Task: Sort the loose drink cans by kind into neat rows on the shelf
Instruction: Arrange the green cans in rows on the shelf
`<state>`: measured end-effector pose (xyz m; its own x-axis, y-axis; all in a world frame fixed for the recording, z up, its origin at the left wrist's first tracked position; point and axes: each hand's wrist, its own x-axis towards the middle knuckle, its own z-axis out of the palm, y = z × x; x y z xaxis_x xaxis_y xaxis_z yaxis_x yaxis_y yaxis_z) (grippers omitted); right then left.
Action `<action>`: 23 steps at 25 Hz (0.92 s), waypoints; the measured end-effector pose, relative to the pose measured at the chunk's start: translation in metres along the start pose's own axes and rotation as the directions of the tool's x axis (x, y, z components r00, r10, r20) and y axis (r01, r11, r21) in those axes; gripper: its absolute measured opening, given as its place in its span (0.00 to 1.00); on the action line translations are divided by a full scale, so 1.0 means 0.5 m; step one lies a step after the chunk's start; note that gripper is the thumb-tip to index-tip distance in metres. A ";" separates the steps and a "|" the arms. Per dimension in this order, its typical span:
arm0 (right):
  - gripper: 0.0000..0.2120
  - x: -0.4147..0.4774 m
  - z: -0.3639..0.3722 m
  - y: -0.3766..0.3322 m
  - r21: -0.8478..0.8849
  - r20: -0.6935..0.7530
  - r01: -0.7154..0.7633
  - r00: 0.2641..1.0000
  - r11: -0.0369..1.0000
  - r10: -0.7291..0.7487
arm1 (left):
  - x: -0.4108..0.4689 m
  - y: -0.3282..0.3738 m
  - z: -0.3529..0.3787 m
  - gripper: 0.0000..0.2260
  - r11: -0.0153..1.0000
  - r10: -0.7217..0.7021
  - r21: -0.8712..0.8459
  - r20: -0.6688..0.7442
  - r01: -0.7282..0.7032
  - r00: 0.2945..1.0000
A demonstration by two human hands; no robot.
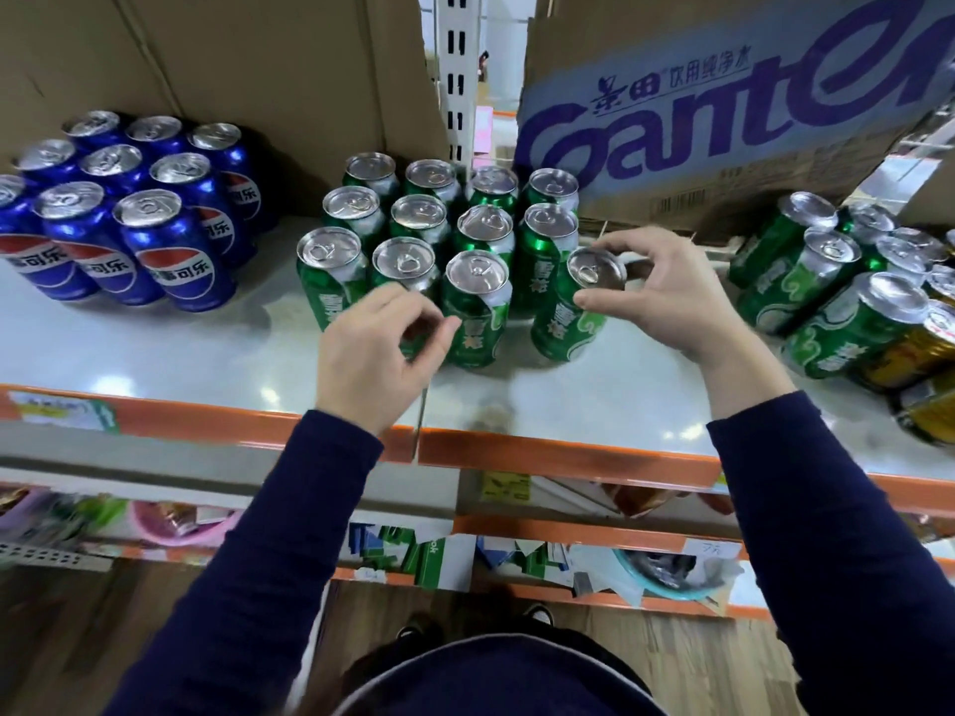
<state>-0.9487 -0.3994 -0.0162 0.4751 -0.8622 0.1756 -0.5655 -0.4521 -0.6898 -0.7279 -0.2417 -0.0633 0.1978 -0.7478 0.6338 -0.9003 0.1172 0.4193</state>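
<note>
Head view, looking down on a pale shelf (206, 354) with an orange front edge (517, 447).

Toward the left end, blue cans (150, 240) stand upright in a tight block of rows that reaches the back, in front of a plain cardboard carton (258, 69).

At mid-shelf, green cans (418, 214) stand upright in rows of four running from the back toward the front edge. The front row's right end is taken by a single green can (573, 323), which is tilted slightly and stands a little apart from its neighbour.

The right hand (666, 297) pinches this can by its top rim, with the thumb on the near side and the fingers arched over the far side.

The left hand (372, 354) lies over the lower parts of the front row's left cans. Its fingers are curled, and motion blur hides whether they hold a can.

Toward the right end, loose green cans (827, 281) crowd together unevenly, and gold cans (925, 348) stand at the front right corner.

A printed cardboard box (723, 121) stands at the back right, and a white slotted upright (457, 69) rises between it and the plain carton.

Both forearms are in dark blue sleeves (827, 509).
</note>
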 end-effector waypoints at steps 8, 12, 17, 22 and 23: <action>0.27 -0.001 0.062 -0.051 0.006 0.066 -0.037 0.997 0.999 0.037 | -0.076 -0.064 0.048 0.12 0.986 -0.123 0.146 0.274 0.086 0.954; 0.26 -0.009 0.064 -0.057 0.022 0.027 -0.071 0.997 0.997 0.070 | -0.076 -0.069 0.050 0.10 0.983 -0.137 0.160 0.276 0.095 0.951; 0.22 -0.015 0.049 -0.063 0.032 0.079 -0.040 0.996 0.999 0.037 | -0.078 -0.067 0.048 0.08 0.979 -0.160 0.169 0.267 0.117 0.951; 0.22 0.002 0.036 -0.058 0.052 0.201 -0.060 0.978 0.997 0.048 | -0.076 -0.064 0.052 0.08 0.974 -0.177 0.184 0.267 0.130 0.947; 0.20 0.012 0.031 -0.059 0.073 0.143 -0.053 0.989 0.996 0.042 | -0.076 -0.064 0.051 0.08 0.973 -0.183 0.190 0.265 0.134 0.947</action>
<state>-0.9186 -0.3879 -0.0059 0.5419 -0.8393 0.0443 -0.5395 -0.3878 -0.7474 -0.7167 -0.2336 -0.1175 0.2487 -0.9028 0.3509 -0.9226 -0.1105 0.3695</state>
